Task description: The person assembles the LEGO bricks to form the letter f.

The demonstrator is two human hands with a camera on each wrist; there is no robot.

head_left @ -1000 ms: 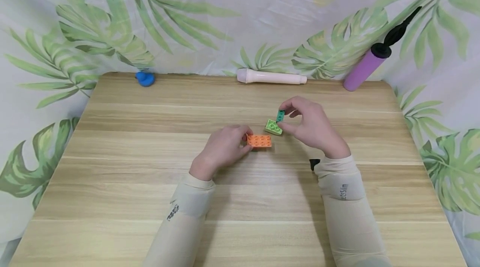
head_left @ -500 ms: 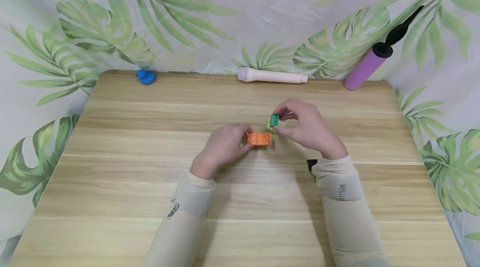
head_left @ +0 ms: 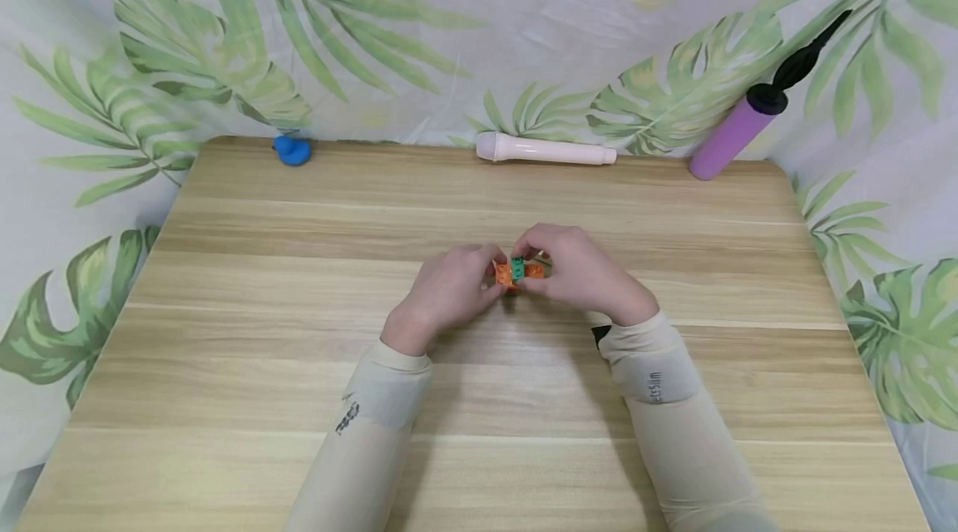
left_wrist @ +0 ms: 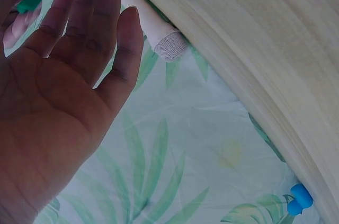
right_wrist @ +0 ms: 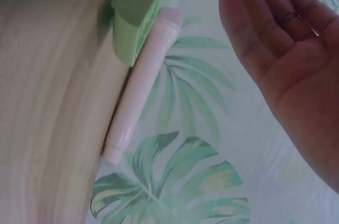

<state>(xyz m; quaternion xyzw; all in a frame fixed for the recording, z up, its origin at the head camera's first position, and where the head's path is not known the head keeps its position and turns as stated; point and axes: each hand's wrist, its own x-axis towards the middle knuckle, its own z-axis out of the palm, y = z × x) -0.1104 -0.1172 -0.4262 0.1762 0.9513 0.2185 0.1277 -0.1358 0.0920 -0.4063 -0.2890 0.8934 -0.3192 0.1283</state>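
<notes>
Near the centre of the head view, the left end of an orange brick (head_left: 503, 273) is pinched between thumb and fingers of the left hand (head_left: 449, 287). A dark green brick (head_left: 517, 268) is pinched by the fingertips of the right hand (head_left: 587, 270) across the orange one's middle; whether they are joined cannot be told. A lime brick (right_wrist: 135, 17) is seen at the upper left of the right wrist view, beside a pink microphone (right_wrist: 143, 86).

- Left hand (head_left: 446, 291) grips the orange brick (head_left: 502, 275) by its left end
- Right hand (head_left: 582, 270) pinches the green brick (head_left: 518, 269) over it
- Blue duck (head_left: 293, 151), pink microphone (head_left: 550, 150), purple pump (head_left: 732, 143) — along the table's (head_left: 224, 349) far edge
</notes>
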